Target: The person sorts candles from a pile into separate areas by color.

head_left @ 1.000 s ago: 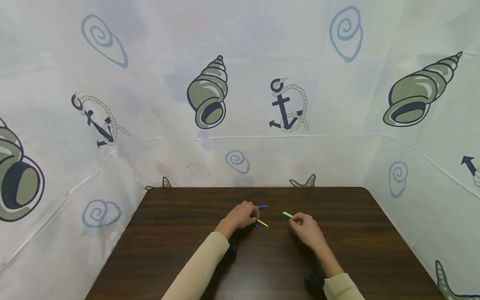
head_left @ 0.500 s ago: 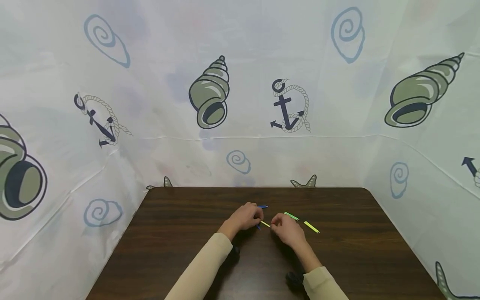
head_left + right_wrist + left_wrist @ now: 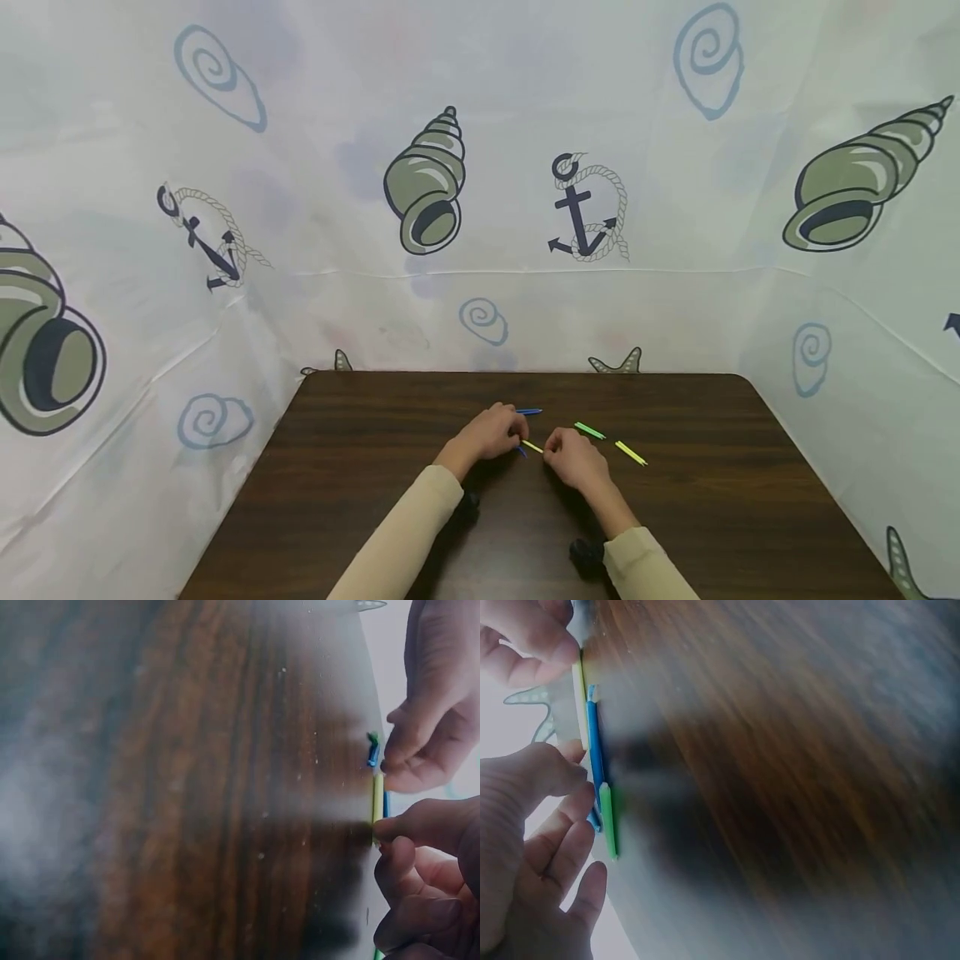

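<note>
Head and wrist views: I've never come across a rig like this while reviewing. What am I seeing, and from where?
There is no robot: a person's left hand and right hand work over a dark table. The wide picture comes from a camera worn on the head, looking forward and down; the two close ones come from cameras on each wrist. The right hand pinches one end of a yellow stick. The left hand is at its other end; whether it grips is unclear. Blue sticks lie by the left hand; green sticks and a yellow pair lie farther right.
</note>
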A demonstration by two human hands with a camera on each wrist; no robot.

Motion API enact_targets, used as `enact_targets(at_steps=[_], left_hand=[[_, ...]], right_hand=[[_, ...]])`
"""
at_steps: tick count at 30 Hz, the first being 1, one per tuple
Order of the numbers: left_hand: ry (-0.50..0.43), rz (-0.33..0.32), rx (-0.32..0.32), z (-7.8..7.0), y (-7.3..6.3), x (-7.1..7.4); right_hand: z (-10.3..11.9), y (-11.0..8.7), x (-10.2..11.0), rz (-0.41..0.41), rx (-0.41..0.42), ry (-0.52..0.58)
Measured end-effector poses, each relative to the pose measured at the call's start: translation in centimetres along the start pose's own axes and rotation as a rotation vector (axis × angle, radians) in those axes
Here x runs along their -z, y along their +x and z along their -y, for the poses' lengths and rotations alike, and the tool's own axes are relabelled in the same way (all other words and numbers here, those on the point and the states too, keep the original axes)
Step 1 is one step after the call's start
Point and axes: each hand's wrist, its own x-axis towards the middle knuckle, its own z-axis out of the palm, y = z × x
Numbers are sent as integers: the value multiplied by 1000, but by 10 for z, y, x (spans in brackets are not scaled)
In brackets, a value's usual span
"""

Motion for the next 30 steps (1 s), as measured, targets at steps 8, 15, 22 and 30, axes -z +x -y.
enact_targets(at_steps=[8,15,22,30], left_hand=[[17,7,6,0,0,-1],[11,0,1,-1,-2,-1],[21,-14,-4,2,-2,-3],[8,9,7,7,-1,-7]], right_hand=[[-12,-6,7,-18,-8,-4],[-18,-11,12,-17,-23,-11],[-20,-22,17,-36,-35,-81],[-26,-30,25,-22,-44,-89]])
